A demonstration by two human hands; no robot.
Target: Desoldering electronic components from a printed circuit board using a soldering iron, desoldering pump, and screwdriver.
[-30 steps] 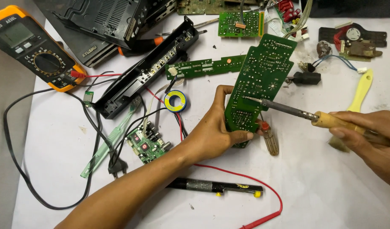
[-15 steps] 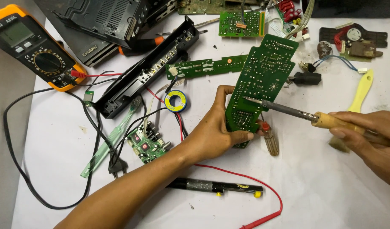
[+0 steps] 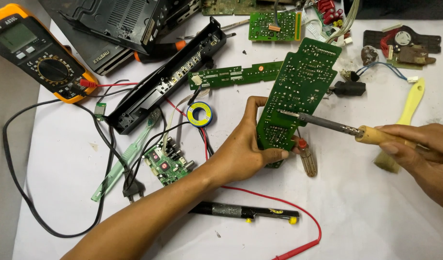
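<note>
Two hands work at centre. Left hand [image 3: 240, 156] pinches one large green board [image 3: 296, 96], tilted above the table [image 3: 375, 216]. Right hand [image 3: 419, 144], cut off at the right edge, is closed around one soldering iron [image 3: 337, 126], tip touching the board. Four smaller boards lie around, the far ones partly cropped. One multimeter [image 3: 38, 58] sits far left.

Green circuit board [image 3: 298, 91] — orange multimeter [image 3: 36, 50]
</note>
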